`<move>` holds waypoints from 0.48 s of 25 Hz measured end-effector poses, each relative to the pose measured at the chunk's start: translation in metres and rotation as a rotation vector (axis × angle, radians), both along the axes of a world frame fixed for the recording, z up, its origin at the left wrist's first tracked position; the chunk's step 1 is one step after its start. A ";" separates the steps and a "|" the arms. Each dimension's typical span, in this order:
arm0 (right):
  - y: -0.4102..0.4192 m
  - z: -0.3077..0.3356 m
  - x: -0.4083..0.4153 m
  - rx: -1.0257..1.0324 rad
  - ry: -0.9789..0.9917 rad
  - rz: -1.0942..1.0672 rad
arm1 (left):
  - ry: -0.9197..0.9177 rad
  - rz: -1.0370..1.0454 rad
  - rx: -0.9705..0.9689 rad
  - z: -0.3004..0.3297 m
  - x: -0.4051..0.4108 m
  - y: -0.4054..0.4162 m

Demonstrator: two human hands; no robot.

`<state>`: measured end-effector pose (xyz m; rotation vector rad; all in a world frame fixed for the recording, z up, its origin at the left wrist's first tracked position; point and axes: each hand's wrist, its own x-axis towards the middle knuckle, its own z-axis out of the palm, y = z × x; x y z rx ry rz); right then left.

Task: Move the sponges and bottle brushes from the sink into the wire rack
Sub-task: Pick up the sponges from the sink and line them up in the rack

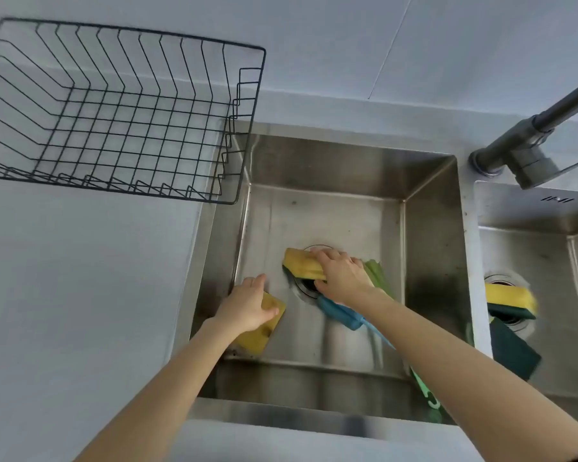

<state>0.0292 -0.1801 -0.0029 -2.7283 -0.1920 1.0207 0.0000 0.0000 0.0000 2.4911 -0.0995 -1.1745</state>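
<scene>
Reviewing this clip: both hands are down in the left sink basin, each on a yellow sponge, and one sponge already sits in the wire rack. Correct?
Not quite. The head view shows the wire rack holding nothing yet. The rest stands: the left hand lies on a yellow sponge on the floor of the left basin, and the right hand lies on another sponge over the drain.

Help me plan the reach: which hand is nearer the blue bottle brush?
Right. The right hand sits just above the blue bottle brush, on the sponge over the drain; the left hand is farther left on another sponge.
</scene>
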 end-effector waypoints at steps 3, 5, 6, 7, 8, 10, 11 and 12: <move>0.004 -0.010 0.002 -0.040 0.025 0.021 | 0.030 0.041 0.026 -0.010 -0.003 -0.001; 0.007 -0.015 0.003 -0.061 0.046 0.016 | 0.050 0.046 0.038 -0.016 -0.006 -0.001; 0.008 -0.018 0.001 -0.062 0.043 0.006 | 0.059 0.049 0.040 -0.019 -0.007 -0.002; 0.008 -0.021 0.002 -0.063 0.032 -0.003 | 0.063 0.059 0.038 -0.022 -0.008 -0.001; 0.009 -0.021 0.002 -0.066 0.020 -0.013 | 0.065 0.066 0.040 -0.024 -0.008 0.000; 0.010 -0.025 0.002 -0.076 0.005 -0.017 | 0.063 0.069 0.042 -0.030 -0.011 0.003; 0.011 -0.027 0.002 -0.077 0.000 -0.022 | 0.057 0.073 0.046 -0.032 -0.011 0.004; 0.011 -0.028 0.003 -0.081 0.000 -0.024 | 0.055 0.082 0.048 -0.034 -0.011 0.005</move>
